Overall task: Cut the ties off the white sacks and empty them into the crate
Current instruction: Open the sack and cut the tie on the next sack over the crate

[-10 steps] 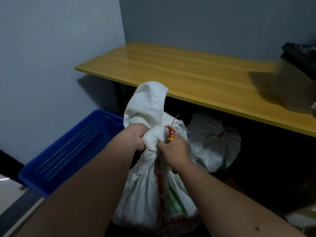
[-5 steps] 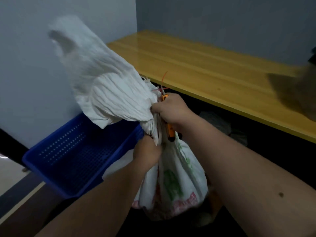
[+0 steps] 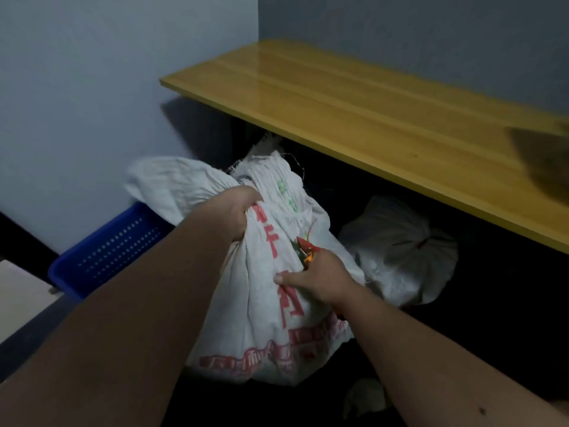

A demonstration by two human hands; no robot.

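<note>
Since half a second ago the loose sack mouth has dropped from high at 10 o'clock to mid-view, and the right hand has slid from the gathered neck down onto the sack's side. White sack (image 3: 261, 318) with red and green print stands upright on the dark floor at centre, its base toward 6 o'clock. Its opened, crumpled top (image 3: 184, 186) flops toward 10 o'clock, over the near corner of the blue perforated crate (image 3: 104, 257). Left hand (image 3: 237, 211): grip closed, fingers curled round a bunch of fabric high on the sack. Right hand (image 3: 314, 278): grip closed, thumb pressing the sack's right flank, fingers curled round a small orange-handled cutter (image 3: 308, 257); what looks like the red tie (image 3: 304, 243) sticks up just above the knuckles, detail blurred. Crate sits at 9 o'clock against the pale wall, tilted, interior mostly hidden by the left forearm and sack top. Second white sack (image 3: 400, 251) lies at 3 o'clock under the counter (image 3: 338, 97), neck cinched by a red tie (image 3: 423, 243), just beside the first sack. Wooden counter runs from 12 to 3 o'clock, with a dark blurred shape at its far right edge. Small pale object on the floor near 5 o'clock, unidentifiable.
</note>
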